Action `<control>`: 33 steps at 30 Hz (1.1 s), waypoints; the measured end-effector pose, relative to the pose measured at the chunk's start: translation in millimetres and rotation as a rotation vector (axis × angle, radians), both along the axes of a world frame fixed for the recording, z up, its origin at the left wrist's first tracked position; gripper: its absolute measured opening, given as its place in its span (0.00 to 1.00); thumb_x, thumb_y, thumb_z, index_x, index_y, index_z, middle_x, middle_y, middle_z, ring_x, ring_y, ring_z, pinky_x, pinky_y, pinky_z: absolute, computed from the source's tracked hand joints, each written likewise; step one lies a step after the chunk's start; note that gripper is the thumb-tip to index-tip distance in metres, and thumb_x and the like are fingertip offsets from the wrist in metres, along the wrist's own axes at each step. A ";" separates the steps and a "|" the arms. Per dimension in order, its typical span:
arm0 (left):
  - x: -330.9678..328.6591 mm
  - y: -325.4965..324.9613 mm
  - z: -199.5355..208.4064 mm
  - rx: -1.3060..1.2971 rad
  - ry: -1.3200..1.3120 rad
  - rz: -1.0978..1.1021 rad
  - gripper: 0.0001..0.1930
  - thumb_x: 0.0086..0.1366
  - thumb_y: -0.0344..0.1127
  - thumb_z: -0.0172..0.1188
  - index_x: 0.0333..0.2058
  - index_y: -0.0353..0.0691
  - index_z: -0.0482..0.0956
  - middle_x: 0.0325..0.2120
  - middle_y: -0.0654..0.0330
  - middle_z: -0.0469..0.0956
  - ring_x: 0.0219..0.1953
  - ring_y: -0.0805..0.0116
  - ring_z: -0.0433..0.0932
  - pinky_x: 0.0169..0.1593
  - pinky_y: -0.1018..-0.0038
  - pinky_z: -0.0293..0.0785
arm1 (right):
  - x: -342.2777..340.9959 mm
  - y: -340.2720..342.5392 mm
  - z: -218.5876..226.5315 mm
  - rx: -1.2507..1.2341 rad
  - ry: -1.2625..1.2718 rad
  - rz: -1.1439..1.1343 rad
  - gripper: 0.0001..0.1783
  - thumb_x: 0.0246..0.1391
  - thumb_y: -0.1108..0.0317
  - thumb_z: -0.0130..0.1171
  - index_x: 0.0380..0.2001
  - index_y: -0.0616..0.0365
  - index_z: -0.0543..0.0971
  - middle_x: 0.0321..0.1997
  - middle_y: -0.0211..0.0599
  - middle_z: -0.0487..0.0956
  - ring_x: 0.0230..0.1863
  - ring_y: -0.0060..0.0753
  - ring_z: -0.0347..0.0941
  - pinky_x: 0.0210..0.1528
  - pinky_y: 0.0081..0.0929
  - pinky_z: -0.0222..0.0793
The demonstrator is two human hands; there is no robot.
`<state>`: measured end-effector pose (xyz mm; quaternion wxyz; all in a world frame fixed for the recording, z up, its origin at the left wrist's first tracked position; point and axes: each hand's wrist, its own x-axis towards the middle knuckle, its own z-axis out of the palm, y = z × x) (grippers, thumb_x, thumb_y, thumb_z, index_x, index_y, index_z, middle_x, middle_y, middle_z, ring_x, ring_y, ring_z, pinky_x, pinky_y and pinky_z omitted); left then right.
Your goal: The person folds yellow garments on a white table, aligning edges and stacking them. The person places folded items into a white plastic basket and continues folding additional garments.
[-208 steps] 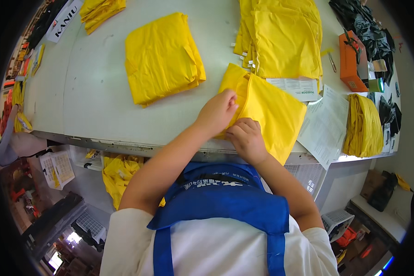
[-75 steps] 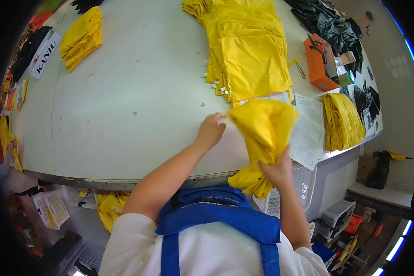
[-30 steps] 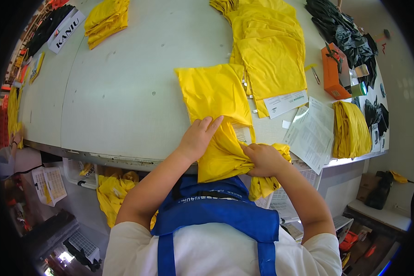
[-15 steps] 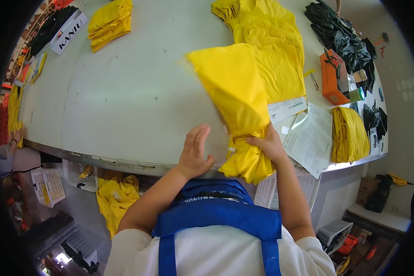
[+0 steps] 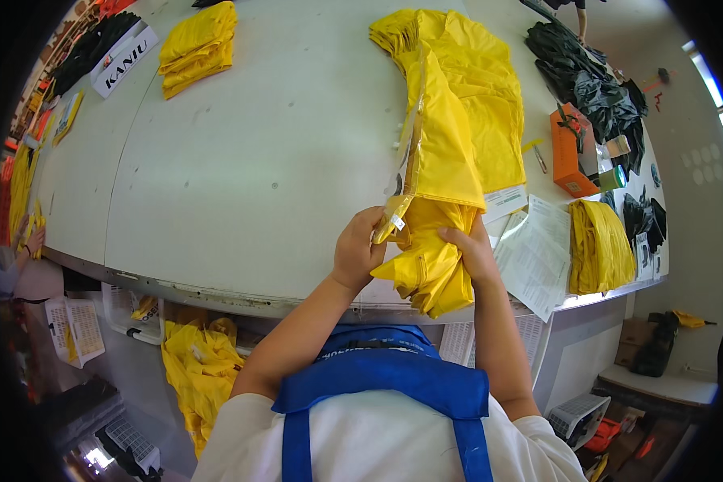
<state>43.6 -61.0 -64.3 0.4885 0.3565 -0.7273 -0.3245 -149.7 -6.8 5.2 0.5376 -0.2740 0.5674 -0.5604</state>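
A yellow garment of smooth, shiny fabric stretches away from me over the near side of a yellow stack, its lower part bunched and creased at the table's front edge. My left hand pinches its left edge, beside a small white tag. On the other side, my right hand grips the bunched part, thumb on top and the other fingers hidden underneath. A clear, glossy strip runs along the garment's left edge. Behind it lies the stack of folded yellow pieces.
White table beneath. Printed sheets, a folded yellow bundle, an orange box and dark garments lie right. Another yellow stack sits far left. Yellow fabric hangs below the edge. Another person's hand shows left.
My left hand, free before, has moved right and closed on the garment's left edge. The garment's raised upper part has swung right and flattened over the stack. My right hand keeps its grip.
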 end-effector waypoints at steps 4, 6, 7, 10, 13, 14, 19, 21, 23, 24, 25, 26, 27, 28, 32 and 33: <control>-0.4 2.4 16.8 0.005 -0.042 -0.128 0.11 0.54 0.28 0.60 0.38 0.36 0.75 0.36 0.50 0.77 0.36 0.50 0.77 0.38 0.67 0.75 | 6.1 -5.4 2.1 -0.057 0.049 -0.028 0.42 0.43 0.75 0.63 0.61 0.64 0.54 0.56 0.42 0.69 0.54 0.35 0.68 0.55 0.29 0.66; -0.5 7.3 9.7 -0.123 -0.142 -0.136 0.09 0.54 0.29 0.61 0.34 0.37 0.74 0.33 0.51 0.76 0.35 0.50 0.77 0.36 0.67 0.74 | 3.3 -9.9 2.1 -0.051 0.065 -0.013 0.40 0.44 0.74 0.62 0.61 0.64 0.57 0.54 0.42 0.71 0.52 0.35 0.70 0.53 0.29 0.67; 4.1 9.5 9.1 -0.080 -0.142 -0.140 0.09 0.55 0.29 0.61 0.35 0.36 0.74 0.32 0.52 0.77 0.34 0.51 0.77 0.36 0.67 0.75 | 3.4 -12.5 4.2 -0.047 0.074 -0.005 0.39 0.45 0.74 0.62 0.60 0.64 0.58 0.53 0.41 0.71 0.51 0.34 0.70 0.52 0.29 0.67; 11.6 7.1 19.7 0.094 -0.059 -0.020 0.10 0.56 0.29 0.61 0.38 0.38 0.75 0.32 0.54 0.77 0.32 0.58 0.78 0.37 0.71 0.75 | 6.6 -8.5 26.0 0.064 -0.129 -0.002 0.34 0.46 0.72 0.62 0.57 0.66 0.63 0.50 0.41 0.73 0.48 0.33 0.72 0.49 0.27 0.69; 9.9 4.6 49.3 0.240 0.042 0.003 0.10 0.57 0.28 0.60 0.39 0.38 0.75 0.33 0.54 0.78 0.32 0.59 0.79 0.38 0.71 0.75 | 9.5 -4.2 25.0 0.065 -0.090 -0.056 0.28 0.47 0.72 0.61 0.53 0.67 0.68 0.47 0.39 0.76 0.45 0.32 0.74 0.47 0.26 0.70; 9.3 3.5 54.8 0.275 0.073 -0.014 0.10 0.57 0.28 0.60 0.39 0.38 0.75 0.34 0.54 0.78 0.33 0.58 0.79 0.38 0.70 0.75 | 10.9 -4.2 25.1 0.062 -0.077 -0.071 0.26 0.47 0.72 0.61 0.51 0.68 0.69 0.46 0.39 0.76 0.44 0.31 0.74 0.46 0.26 0.70; 13.8 0.6 39.9 0.052 -0.060 -0.090 0.14 0.56 0.29 0.61 0.42 0.39 0.74 0.38 0.53 0.77 0.38 0.54 0.78 0.40 0.67 0.75 | 14.9 -3.7 21.1 -0.010 0.007 -0.043 0.25 0.48 0.75 0.60 0.51 0.68 0.70 0.45 0.39 0.77 0.43 0.30 0.74 0.46 0.26 0.70; 13.9 1.2 44.0 -0.014 -0.062 -0.176 0.15 0.55 0.28 0.60 0.42 0.38 0.74 0.37 0.53 0.77 0.39 0.53 0.77 0.41 0.66 0.75 | 13.1 -3.2 16.7 -0.015 0.011 -0.038 0.25 0.48 0.75 0.59 0.51 0.67 0.70 0.45 0.39 0.77 0.43 0.30 0.74 0.46 0.26 0.70; 14.0 3.4 37.2 -0.005 -0.103 -0.236 0.14 0.53 0.26 0.60 0.40 0.38 0.74 0.36 0.53 0.76 0.40 0.51 0.76 0.41 0.65 0.74 | 12.2 -3.6 14.6 -0.012 -0.022 -0.041 0.24 0.48 0.75 0.59 0.51 0.66 0.70 0.46 0.38 0.77 0.43 0.30 0.75 0.46 0.26 0.70; 14.9 6.4 34.7 -0.001 -0.123 -0.265 0.14 0.52 0.26 0.61 0.40 0.37 0.74 0.35 0.52 0.76 0.40 0.51 0.76 0.42 0.65 0.74 | 10.5 -4.2 10.9 -0.004 -0.097 -0.060 0.24 0.48 0.76 0.58 0.51 0.66 0.71 0.46 0.38 0.77 0.44 0.31 0.75 0.46 0.26 0.70; 16.8 12.8 35.7 0.110 -0.127 -0.305 0.14 0.51 0.24 0.61 0.38 0.37 0.74 0.34 0.52 0.75 0.39 0.49 0.75 0.41 0.66 0.73 | 7.3 -4.9 6.8 0.003 -0.171 -0.085 0.24 0.49 0.76 0.58 0.51 0.65 0.71 0.46 0.38 0.77 0.44 0.31 0.75 0.46 0.26 0.71; 19.3 17.4 37.7 0.135 -0.120 -0.309 0.14 0.51 0.24 0.61 0.38 0.37 0.74 0.33 0.52 0.75 0.39 0.49 0.75 0.41 0.67 0.73 | 5.1 -5.7 5.3 0.009 -0.246 -0.109 0.23 0.49 0.76 0.57 0.51 0.65 0.71 0.47 0.37 0.77 0.44 0.31 0.75 0.47 0.27 0.71; 22.4 21.1 40.1 0.160 -0.113 -0.313 0.14 0.50 0.23 0.61 0.38 0.37 0.74 0.33 0.52 0.75 0.38 0.49 0.75 0.40 0.67 0.73 | 8.6 -7.5 3.6 -0.032 -0.326 -0.162 0.23 0.49 0.77 0.56 0.51 0.64 0.71 0.48 0.37 0.77 0.45 0.32 0.75 0.47 0.27 0.71; 26.2 26.2 41.4 0.186 -0.108 -0.317 0.14 0.50 0.23 0.61 0.38 0.37 0.74 0.33 0.52 0.75 0.38 0.49 0.75 0.40 0.67 0.73 | 11.2 -9.3 1.0 -0.052 -0.300 -0.171 0.23 0.49 0.77 0.56 0.51 0.64 0.71 0.48 0.37 0.77 0.45 0.32 0.75 0.47 0.27 0.71; 45.4 34.9 25.6 0.571 -0.072 -0.331 0.11 0.55 0.23 0.59 0.39 0.36 0.75 0.36 0.52 0.76 0.38 0.55 0.77 0.39 0.68 0.72 | 10.5 -15.4 -42.2 -0.097 0.021 -0.145 0.22 0.47 0.77 0.59 0.49 0.66 0.73 0.47 0.37 0.78 0.45 0.31 0.75 0.48 0.26 0.70; 53.9 31.4 5.3 0.530 -0.103 -0.420 0.17 0.57 0.22 0.58 0.46 0.36 0.72 0.41 0.51 0.76 0.40 0.58 0.77 0.43 0.70 0.72 | 16.8 -15.9 -46.5 -0.117 0.097 -0.138 0.22 0.46 0.77 0.60 0.48 0.66 0.73 0.46 0.37 0.78 0.45 0.31 0.74 0.48 0.26 0.69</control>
